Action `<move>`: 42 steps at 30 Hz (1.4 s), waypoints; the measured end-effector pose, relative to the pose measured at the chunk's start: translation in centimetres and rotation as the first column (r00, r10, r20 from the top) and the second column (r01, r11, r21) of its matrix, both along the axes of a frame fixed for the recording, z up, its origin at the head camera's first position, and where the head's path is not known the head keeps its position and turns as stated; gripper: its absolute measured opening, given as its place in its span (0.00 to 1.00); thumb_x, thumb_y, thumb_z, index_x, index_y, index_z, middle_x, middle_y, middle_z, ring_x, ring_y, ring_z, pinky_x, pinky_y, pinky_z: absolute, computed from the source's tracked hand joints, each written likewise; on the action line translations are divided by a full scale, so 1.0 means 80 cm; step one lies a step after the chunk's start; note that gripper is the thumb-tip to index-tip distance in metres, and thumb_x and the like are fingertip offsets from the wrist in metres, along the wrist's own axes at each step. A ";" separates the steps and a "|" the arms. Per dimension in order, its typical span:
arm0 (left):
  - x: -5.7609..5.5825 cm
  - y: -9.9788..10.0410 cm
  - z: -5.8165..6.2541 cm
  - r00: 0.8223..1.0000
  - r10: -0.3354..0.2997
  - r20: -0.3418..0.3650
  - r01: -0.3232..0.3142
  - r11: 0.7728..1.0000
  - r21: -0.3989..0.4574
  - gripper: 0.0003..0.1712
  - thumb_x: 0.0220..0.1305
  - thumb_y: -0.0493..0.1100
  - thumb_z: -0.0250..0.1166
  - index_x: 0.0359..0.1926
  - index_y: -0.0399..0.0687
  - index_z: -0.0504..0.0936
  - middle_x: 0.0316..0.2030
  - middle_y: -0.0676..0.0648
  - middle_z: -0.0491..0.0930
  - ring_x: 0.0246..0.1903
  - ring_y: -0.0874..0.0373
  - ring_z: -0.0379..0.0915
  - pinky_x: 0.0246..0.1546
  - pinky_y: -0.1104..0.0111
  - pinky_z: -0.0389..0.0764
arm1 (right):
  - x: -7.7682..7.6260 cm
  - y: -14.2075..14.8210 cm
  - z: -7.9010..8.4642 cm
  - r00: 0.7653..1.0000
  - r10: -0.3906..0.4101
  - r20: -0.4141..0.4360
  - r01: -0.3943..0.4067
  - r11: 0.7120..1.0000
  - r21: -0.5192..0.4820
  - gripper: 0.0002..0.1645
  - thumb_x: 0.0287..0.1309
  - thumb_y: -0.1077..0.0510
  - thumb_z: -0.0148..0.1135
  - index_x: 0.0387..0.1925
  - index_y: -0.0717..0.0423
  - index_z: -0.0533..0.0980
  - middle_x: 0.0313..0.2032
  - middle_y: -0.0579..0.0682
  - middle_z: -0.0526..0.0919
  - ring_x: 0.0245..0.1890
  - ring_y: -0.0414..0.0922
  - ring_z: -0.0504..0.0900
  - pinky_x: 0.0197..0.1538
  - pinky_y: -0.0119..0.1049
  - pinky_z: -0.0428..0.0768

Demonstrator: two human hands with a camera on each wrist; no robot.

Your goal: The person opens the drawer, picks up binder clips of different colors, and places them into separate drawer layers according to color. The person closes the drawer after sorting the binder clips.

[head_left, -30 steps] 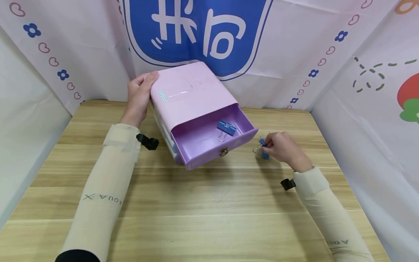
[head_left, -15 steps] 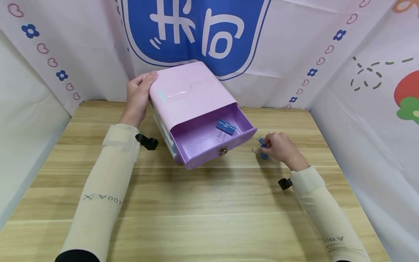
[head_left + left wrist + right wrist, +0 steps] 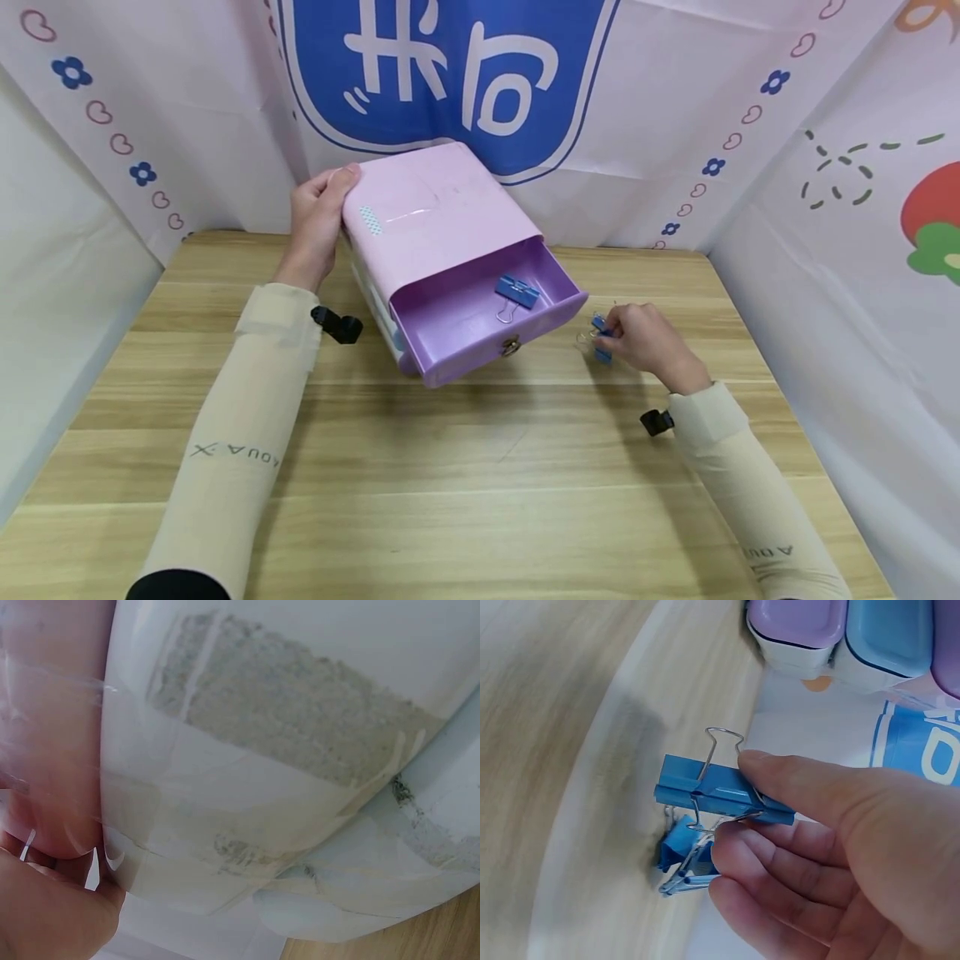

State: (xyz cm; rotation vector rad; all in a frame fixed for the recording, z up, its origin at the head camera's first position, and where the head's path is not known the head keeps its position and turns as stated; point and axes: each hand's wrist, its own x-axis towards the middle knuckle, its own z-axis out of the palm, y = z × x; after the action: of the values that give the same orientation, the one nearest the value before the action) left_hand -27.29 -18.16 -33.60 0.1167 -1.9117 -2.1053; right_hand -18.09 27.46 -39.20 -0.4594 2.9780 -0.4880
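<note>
A pink drawer box (image 3: pixel 442 221) stands towards the back of the table, its top purple drawer (image 3: pixel 442 329) pulled out. Inside that drawer lies a blue binder clip (image 3: pixel 517 292). My left hand (image 3: pixel 315 221) grips the box's rear left corner, thumb on top; in the left wrist view its fingers are partly hidden behind the box. To the right of the drawer, my right hand (image 3: pixel 648 342) pinches another blue binder clip (image 3: pixel 720 789) between thumb and fingers. More blue binder clips (image 3: pixel 681 841) lie beneath it on the table, partly hidden by the fingers.
The wooden table (image 3: pixel 450 492) runs back to a printed white cloth (image 3: pixel 637 108). A white side wall (image 3: pixel 840 333) borders it on the right. Purple and blue drawer fronts (image 3: pixel 889 634) show at the top of the right wrist view.
</note>
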 end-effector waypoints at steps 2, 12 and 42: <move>0.000 0.000 0.000 1.000 0.002 -0.002 -0.002 1.000 0.005 0.12 0.68 0.56 0.71 0.38 0.55 0.89 0.36 0.57 0.83 0.39 0.64 0.74 0.36 0.75 0.75 | 0.001 -0.001 0.003 1.000 -0.001 -0.002 0.001 1.000 -0.013 0.12 0.63 0.56 0.75 0.35 0.63 0.85 0.30 0.54 0.88 0.29 0.45 0.83 0.39 0.42 0.84; -0.001 -0.001 -0.001 1.000 0.000 0.000 0.000 1.000 0.008 0.12 0.68 0.56 0.71 0.39 0.55 0.90 0.36 0.58 0.83 0.40 0.64 0.74 0.36 0.75 0.75 | 0.007 -0.005 0.036 0.998 -0.017 -0.063 0.012 0.997 -0.072 0.11 0.64 0.56 0.75 0.37 0.62 0.85 0.32 0.55 0.89 0.29 0.46 0.85 0.38 0.43 0.85; 0.001 -0.001 0.001 1.000 -0.002 0.008 0.002 1.000 0.004 0.12 0.68 0.57 0.71 0.38 0.55 0.89 0.36 0.58 0.83 0.38 0.65 0.74 0.35 0.75 0.75 | 0.027 -0.052 0.142 0.794 -0.107 -0.598 -0.070 0.962 -0.265 0.16 0.63 0.60 0.76 0.44 0.70 0.84 0.37 0.62 0.90 0.34 0.56 0.91 0.42 0.49 0.89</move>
State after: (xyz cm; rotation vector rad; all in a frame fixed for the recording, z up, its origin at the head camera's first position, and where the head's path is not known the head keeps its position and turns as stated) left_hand -27.20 -18.27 -33.56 0.1240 -1.9127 -2.1128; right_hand -15.93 23.30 -27.84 -0.7374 3.5448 -0.9237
